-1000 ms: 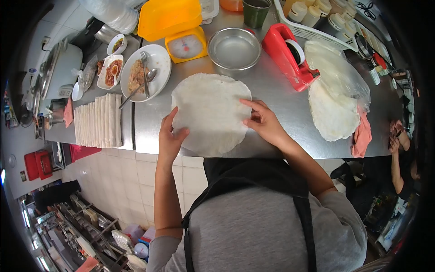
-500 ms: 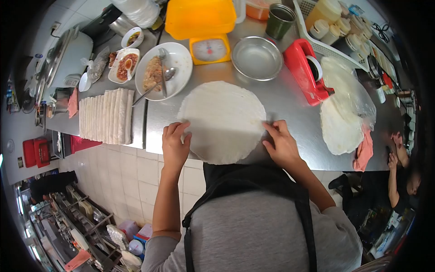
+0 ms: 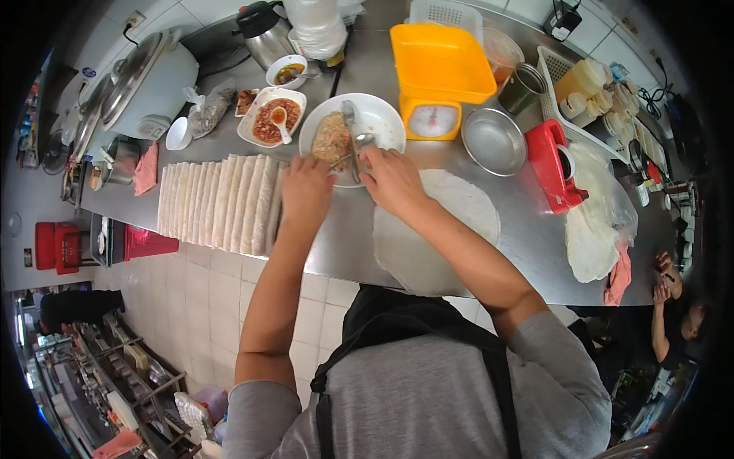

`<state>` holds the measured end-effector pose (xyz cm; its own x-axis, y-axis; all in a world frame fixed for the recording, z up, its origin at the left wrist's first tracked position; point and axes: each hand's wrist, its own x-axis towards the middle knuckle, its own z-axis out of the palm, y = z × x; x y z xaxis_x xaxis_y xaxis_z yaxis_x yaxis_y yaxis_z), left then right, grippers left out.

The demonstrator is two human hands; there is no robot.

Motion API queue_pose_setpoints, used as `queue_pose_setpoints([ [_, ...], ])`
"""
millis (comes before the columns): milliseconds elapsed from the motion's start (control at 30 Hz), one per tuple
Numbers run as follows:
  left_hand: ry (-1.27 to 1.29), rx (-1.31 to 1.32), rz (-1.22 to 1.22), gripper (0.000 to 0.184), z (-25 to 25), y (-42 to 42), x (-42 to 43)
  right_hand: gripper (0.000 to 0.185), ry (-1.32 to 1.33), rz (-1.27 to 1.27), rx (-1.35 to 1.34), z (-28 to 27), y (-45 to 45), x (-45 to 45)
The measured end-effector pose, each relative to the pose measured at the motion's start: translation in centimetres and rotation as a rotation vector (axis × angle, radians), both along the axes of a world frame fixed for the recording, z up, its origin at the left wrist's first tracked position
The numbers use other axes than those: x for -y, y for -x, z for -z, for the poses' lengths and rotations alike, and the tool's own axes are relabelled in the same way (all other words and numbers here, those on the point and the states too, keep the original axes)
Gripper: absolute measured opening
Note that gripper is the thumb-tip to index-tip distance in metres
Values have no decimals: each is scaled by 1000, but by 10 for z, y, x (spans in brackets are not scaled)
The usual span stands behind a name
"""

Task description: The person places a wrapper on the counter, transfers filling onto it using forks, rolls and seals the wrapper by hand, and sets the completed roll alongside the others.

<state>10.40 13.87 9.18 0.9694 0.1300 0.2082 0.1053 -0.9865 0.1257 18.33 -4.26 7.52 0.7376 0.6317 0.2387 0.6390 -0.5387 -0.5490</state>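
My left hand [image 3: 307, 190] is at the lower left rim of the white plate [image 3: 394, 136], its fingers closed on the handle end of a spoon [image 3: 365, 140]. My right hand [image 3: 394, 180] reaches over the plate's lower right rim, thumb and fingertips apart beside the fork [image 3: 351, 130]; contact with it is unclear. Minced filling [image 3: 331, 138] lies in the plate's left half. Partly under my right forearm, a round, thin white wrapper [image 3: 436, 237] lies flat near the counter's front edge. Left of my left hand is a row of pale rolls [image 3: 218, 200].
Behind the plate stands an orange scale [image 3: 433, 120], with a metal bowl [image 3: 495, 141] and a red tape dispenser [image 3: 552, 168] to its right. More wrappers in plastic [image 3: 592, 229] lie farther right. A bowl of red sauce [image 3: 267, 122] sits behind the rolls. A co-worker's hands [image 3: 664, 279] show far right.
Both hands have left the wrapper's edges and moved left and away from my body to the plate. My left hand has closed on the spoon's handle. The view has shifted left.
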Motion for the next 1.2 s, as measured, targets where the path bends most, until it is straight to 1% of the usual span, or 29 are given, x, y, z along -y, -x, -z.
queue_pose_setpoints([
  [67, -17, 7, 51, 17, 12, -12, -5, 37, 168, 107, -17, 15, -11, -35],
  [167, -40, -73, 65, 13, 18, -24, -11, 44, 302, 170, -175, 12, -19, -53],
  [267, 34, -56, 95, 20, 6, -22, -16, 45, 206, 296, -321, 6, -21, -47],
  [367, 186, -184, 49, 31, -19, -9, -24, 43, 2, 338, -540, -9, -23, -29],
  [400, 191, -192, 56, 35, -26, -3, -29, 43, -68, 352, -610, -10, -24, -21],
  [433, 193, -199, 66, 39, -34, 3, -37, 44, -233, 352, -696, -6, -20, -9],
  [467, 193, -207, 77, 44, -40, 8, -45, 43, -332, 368, -711, -11, -12, -1],
  [533, 163, -117, 76, 48, -51, 14, -59, 40, -531, 393, -734, -26, 9, 10],
  [567, 149, -75, 73, 50, -52, 15, -66, 37, -614, 382, -778, -24, 19, 12],
  [633, 122, 1, 121, 54, -39, 6, -78, 32, -782, 356, -864, -21, 40, 16],
  [667, 108, 39, 146, 56, -33, 2, -80, 30, -809, 342, -909, -17, 49, 16],
  [767, -9, -4, 189, 55, -17, 5, -74, 24, -898, 285, -1023, 1, 73, 14],
  [867, -15, -20, 249, 53, -7, 24, -66, 21, -1075, 378, -1079, 8, 97, -1],
  [900, -12, -7, 262, 52, -6, 27, -66, 19, -1142, 378, -1188, 6, 101, -2],
  [1000, -13, 45, 298, 51, -8, 26, -70, 17, -1225, 373, -1271, -4, 105, -13],
  [1067, -25, 88, 313, 53, -15, 21, -80, 16, -1253, 364, -1315, 1, 102, -15],
  [1167, -66, 70, 331, 53, -13, 19, -90, 15, -1285, 364, -1383, 4, 98, -19],
  [1200, -33, 56, 333, 52, -9, 19, -92, 15, -1296, 368, -1404, 5, 96, -21],
])
